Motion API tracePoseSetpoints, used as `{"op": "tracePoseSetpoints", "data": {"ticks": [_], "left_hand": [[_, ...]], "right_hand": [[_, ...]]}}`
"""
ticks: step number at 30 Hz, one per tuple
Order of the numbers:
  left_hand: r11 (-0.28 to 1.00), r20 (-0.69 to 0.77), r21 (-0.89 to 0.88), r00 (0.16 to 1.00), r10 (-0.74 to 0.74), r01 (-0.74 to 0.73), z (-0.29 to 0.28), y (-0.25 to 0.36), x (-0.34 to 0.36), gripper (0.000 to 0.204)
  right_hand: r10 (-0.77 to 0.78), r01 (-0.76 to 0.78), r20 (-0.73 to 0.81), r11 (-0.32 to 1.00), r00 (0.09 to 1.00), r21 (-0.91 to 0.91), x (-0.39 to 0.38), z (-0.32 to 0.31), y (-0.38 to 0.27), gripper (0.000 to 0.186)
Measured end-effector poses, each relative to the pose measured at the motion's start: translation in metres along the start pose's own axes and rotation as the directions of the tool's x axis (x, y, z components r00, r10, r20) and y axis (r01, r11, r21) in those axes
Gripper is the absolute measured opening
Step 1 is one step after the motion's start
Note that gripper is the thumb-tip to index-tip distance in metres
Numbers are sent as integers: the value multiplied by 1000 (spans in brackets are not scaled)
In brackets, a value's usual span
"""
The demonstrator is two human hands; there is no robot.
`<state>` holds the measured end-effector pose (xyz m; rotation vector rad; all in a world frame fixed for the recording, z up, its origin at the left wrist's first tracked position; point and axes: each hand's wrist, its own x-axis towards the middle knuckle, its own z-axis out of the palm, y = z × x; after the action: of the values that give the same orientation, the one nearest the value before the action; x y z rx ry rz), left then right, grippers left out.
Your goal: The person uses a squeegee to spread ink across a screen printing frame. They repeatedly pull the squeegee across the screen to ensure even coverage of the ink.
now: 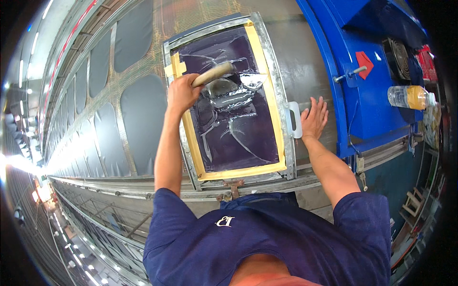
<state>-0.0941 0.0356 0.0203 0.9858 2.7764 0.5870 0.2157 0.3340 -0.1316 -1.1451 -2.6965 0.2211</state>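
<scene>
My left hand (182,95) is closed around one end of a squeegee with a pale wooden handle (213,74), held over a printing screen. Its blade is hard to make out against the shiny ink. The screen's metal frame (273,59) is lined with yellow tape (243,171), and its mesh (238,148) is dark purple. Glossy wet ink (234,100) lies in streaks and a puddle across the middle. On the right, my right hand (314,118) rests with fingers spread on the grey table, beside the white handle (294,120) fixed to the frame.
Dark rounded panels (112,133) run in rows along the long table at left. Close at right stands a blue machine body (377,114) bearing a bottle of yellowish liquid (411,97), a red knob (364,65) and a dark coil (397,59). A metal rail (119,190) follows the near edge.
</scene>
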Motion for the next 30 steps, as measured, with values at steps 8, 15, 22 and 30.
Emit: {"op": "tracePoseSetpoints", "data": {"ticks": [8, 15, 22, 30], "left_hand": [[633, 240, -63, 604, 760, -771, 13, 20, 59, 35], [505, 254, -140, 462, 850, -852, 59, 70, 110, 34], [536, 278, -26, 509, 814, -844, 55, 28, 95, 32], [850, 315, 246, 868, 384, -466, -23, 3, 38, 25]], "right_hand": [[1, -1, 3, 1000, 1000, 15, -1, -4, -2, 55], [5, -6, 28, 1000, 1000, 12, -2, -4, -2, 55], [-21, 21, 2, 1000, 1000, 21, -3, -3, -1, 55], [-13, 13, -14, 1000, 1000, 6, -5, -1, 2, 55]]}}
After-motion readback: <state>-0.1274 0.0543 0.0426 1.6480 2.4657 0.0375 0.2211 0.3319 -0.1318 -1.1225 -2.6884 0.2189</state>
